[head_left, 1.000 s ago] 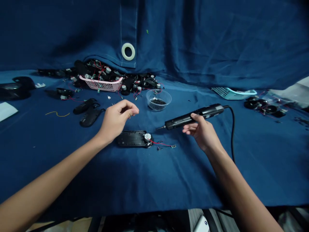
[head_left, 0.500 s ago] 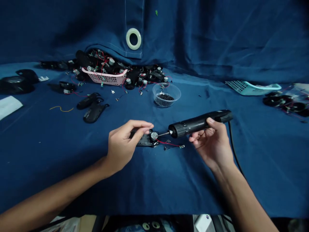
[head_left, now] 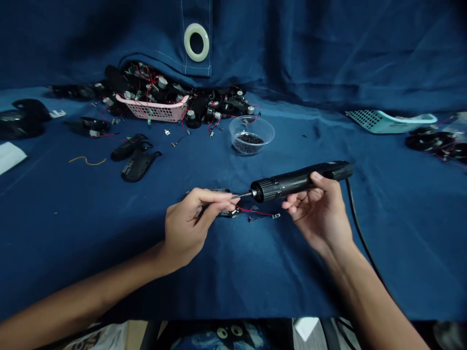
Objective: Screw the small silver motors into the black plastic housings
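My right hand (head_left: 323, 209) is wrapped round a black electric screwdriver (head_left: 299, 182), whose thin metal bit points left. At the bit's tip, the thumb and fingers of my left hand (head_left: 189, 221) are pinched together; whatever lies between them is too small to make out. Partly hidden behind the left fingers, a black plastic part (head_left: 233, 213) lies on the blue cloth. Red and black wires run rightwards from it to a small connector (head_left: 276, 216). Beyond the screwdriver stands a clear round bowl (head_left: 251, 127) with small dark screws in it.
A pink basket (head_left: 156, 111) heaped with black parts and wired motors stands at the back left, more parts beside it. Two black shells (head_left: 137, 164) and a yellow wire (head_left: 87, 160) lie at left. A turquoise basket (head_left: 390, 124) is far right. The screwdriver's cable (head_left: 359, 226) trails down right.
The screwdriver's bit has lifted off the round motor on the black part. My left fingertips have come to the bit's tip and now cover the motor. The view has shifted slightly.
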